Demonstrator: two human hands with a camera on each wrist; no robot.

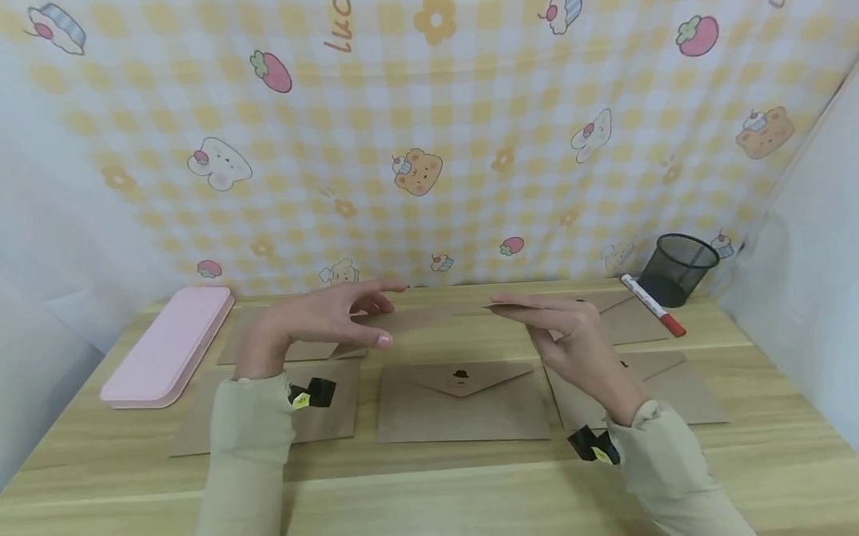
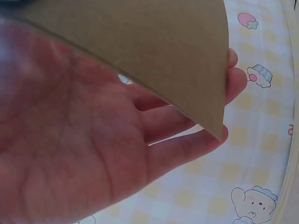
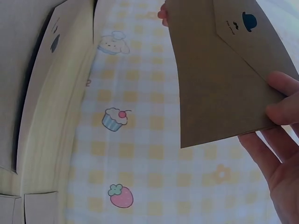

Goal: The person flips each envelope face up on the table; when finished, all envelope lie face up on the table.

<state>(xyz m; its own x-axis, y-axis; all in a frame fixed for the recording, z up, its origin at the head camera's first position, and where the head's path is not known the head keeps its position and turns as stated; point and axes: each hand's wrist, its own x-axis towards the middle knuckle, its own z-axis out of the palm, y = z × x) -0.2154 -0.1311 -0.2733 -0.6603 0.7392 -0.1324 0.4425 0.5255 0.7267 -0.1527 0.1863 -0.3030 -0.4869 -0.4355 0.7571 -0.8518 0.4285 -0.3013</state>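
Right hand (image 1: 584,337) is pinching an envelope (image 3: 219,88) above the counter (image 1: 447,507), while left hand (image 1: 323,314) is resting loosely extended fingers behind its other end, seemingly to steady it from both sides.

Left hand (image 1: 324,316) and right hand (image 1: 577,341) point toward each other.

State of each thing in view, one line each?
Raised brown paper envelope, pinched by right hand: flap folded down
Five other brown paper envelopes: lying flat, visible flaps folded down
Pink rectangular case: lying flat, looks closed
Red-and-white marker: lying, looks capped
Black wire-mesh cup: upright
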